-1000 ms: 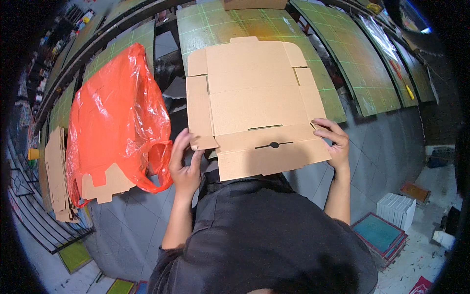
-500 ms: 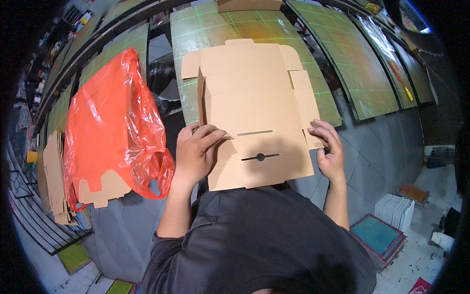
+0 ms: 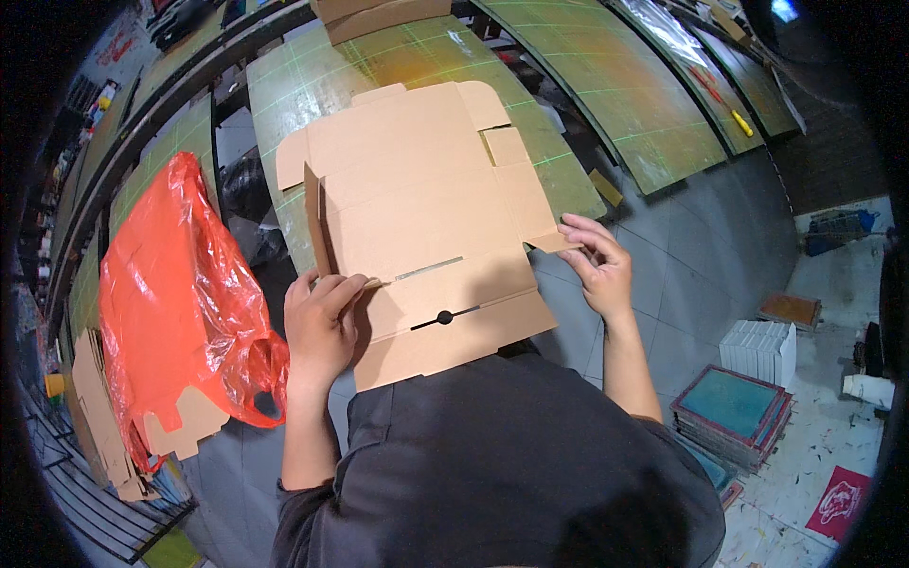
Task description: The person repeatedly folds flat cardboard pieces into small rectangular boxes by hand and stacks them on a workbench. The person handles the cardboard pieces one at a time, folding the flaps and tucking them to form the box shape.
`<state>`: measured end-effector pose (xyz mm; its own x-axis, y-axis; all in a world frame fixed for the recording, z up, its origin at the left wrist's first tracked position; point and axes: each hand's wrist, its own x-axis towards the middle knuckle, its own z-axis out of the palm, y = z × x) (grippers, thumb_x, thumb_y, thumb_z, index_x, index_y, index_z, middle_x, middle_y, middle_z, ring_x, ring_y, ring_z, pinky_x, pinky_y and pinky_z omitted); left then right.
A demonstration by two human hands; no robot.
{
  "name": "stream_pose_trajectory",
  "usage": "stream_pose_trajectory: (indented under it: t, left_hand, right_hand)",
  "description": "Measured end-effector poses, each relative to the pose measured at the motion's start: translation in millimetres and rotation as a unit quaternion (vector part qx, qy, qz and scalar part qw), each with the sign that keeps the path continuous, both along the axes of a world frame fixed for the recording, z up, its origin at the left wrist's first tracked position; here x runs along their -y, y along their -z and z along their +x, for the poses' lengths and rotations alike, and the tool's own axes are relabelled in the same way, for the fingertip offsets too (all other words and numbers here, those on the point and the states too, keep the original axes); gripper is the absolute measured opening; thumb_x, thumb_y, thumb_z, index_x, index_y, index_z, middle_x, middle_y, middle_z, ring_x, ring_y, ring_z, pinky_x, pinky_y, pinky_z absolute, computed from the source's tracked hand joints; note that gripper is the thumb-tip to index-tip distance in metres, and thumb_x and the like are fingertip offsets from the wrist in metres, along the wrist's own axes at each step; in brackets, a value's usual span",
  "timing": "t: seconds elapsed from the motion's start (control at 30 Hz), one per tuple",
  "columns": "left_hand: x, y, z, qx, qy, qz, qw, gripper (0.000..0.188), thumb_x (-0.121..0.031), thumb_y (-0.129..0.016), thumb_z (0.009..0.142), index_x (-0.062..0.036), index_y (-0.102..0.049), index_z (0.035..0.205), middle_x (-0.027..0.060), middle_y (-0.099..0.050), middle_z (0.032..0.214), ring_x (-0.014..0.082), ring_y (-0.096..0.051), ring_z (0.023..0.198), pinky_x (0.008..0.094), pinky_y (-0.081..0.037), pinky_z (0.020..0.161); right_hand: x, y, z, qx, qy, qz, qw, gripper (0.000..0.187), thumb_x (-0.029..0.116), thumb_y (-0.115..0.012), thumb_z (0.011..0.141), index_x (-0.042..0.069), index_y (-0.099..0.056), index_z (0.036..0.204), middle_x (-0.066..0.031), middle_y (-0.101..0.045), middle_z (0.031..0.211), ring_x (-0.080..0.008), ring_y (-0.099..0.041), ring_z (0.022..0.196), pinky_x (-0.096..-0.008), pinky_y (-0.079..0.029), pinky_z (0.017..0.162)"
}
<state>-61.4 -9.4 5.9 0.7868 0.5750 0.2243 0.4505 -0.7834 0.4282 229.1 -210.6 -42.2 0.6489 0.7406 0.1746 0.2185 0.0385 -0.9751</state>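
Observation:
A flat brown cardboard box blank [image 3: 417, 194], with crease lines, a slit and a round hole near its near edge, lies partly on a green board, its near end against my dark shirt. Its left side panel stands folded up. My left hand [image 3: 324, 322] is closed on the near end of that left side, fingers curled over a small flap. On the right side, my right hand [image 3: 598, 265] pinches a small corner flap [image 3: 552, 242] between thumb and fingers, and that flap is tilted up. The right side panel is still roughly flat.
A red plastic bag [image 3: 170, 293] with cardboard in it stands at the left, beside stacked cardboard blanks [image 3: 99, 407]. Green boards [image 3: 606, 85] line the far side. A yellow-handled screwdriver [image 3: 729, 109] lies far right. Framed screens [image 3: 729, 407] and a white stack [image 3: 757, 350] sit on the floor.
The view has swung to the right, so the scene sits further left and the blank looks turned. My right hand now has the right corner flap bent upward; my left hand keeps its place.

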Motion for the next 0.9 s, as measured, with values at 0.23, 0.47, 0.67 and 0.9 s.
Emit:
stream_pose_trajectory:
  t: [0.23, 0.47, 0.67, 0.9]
  left_hand:
    - [2.2, 3.7, 3.2, 0.074, 0.013, -0.026, 0.997, 0.027, 0.001, -0.054, 0.076, -0.0098, -0.063, 0.099, 0.0106, -0.061, 0.099, 0.0343, -0.053, 0.094, 0.0417, -0.04, 0.086]
    - [4.1, 27.4, 2.2, 0.215, -0.045, 0.006, 0.975, 0.026, 0.004, -0.059, 0.075, -0.0045, -0.062, 0.099, 0.0166, -0.061, 0.104, 0.0328, -0.061, 0.094, 0.0352, -0.049, 0.078]
    - [-5.1, 31.0, -5.0, 0.238, -0.019, -0.036, 0.97, 0.015, 0.001, -0.067, 0.072, -0.0016, -0.063, 0.087, 0.0154, -0.063, 0.102, 0.0295, -0.064, 0.09, 0.0308, -0.05, 0.075]
    - [-4.4, 30.4, -4.7, 0.229, -0.018, -0.033, 0.973, 0.015, -0.001, -0.068, 0.071, -0.0017, -0.063, 0.084, 0.0129, -0.064, 0.097, 0.0286, -0.063, 0.088, 0.0313, -0.05, 0.075]
  right_hand:
    - [-37.6, -12.7, -27.1, 0.281, 0.061, -0.026, 0.957, 0.02, -0.006, -0.067, 0.072, 0.001, -0.066, 0.091, -0.0194, -0.04, 0.132, -0.0304, -0.054, 0.109, -0.033, -0.046, 0.091]
    - [-55.6, -26.4, -52.8, -0.028, 0.042, 0.027, 0.998, 0.021, -0.004, -0.07, 0.068, 0.001, -0.065, 0.088, -0.0177, -0.06, 0.109, -0.0223, -0.062, 0.096, -0.0303, -0.053, 0.079]
    - [-48.6, -13.5, -39.8, 0.246, 0.043, -0.005, 0.968, 0.023, 0.002, -0.076, 0.063, -0.001, -0.065, 0.082, -0.0149, -0.065, 0.101, -0.0191, -0.066, 0.083, -0.0284, -0.053, 0.071]
    - [-48.6, -13.2, -40.8, 0.222, 0.043, -0.01, 0.974, 0.022, 0.004, -0.077, 0.064, -0.001, -0.066, 0.082, -0.0163, -0.064, 0.103, -0.0191, -0.066, 0.082, -0.0272, -0.053, 0.07]
